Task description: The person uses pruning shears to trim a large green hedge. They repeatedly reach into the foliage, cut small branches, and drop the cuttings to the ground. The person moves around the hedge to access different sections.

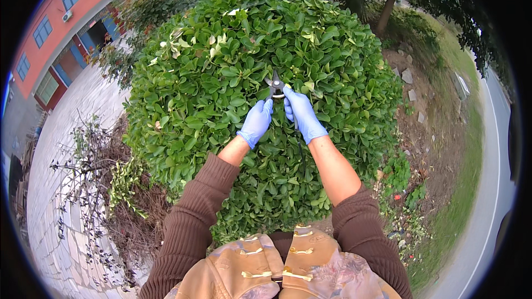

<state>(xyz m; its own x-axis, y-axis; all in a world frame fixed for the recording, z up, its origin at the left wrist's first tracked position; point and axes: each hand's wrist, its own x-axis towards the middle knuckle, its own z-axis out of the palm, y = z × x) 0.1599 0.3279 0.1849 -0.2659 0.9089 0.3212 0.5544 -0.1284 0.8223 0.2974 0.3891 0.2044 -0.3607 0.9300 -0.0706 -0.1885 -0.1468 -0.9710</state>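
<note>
A large rounded shrub (266, 145) with glossy green leaves fills the middle of the view. Over its upper middle, a pair of pruning shears (276, 83) points away from me with its blades apart among the leaves. My left hand (257, 120), in a blue glove, is closed around one handle. The other handle is in my right hand (301, 112), gloved in blue too, and a dark strap or cord hangs below it. Some pale, wilted leaves (176, 43) lie on the shrub's upper left. Whether a stem is between the blades, I cannot tell.
Dry cut branches (137, 211) are heaped at the lower left on stone paving (54, 153). A red building (54, 37) stands at the upper left. Bare soil with stones (407, 75), grass and a road (494, 141) lie to the right. A tree trunk (390, 4) rises at the upper right.
</note>
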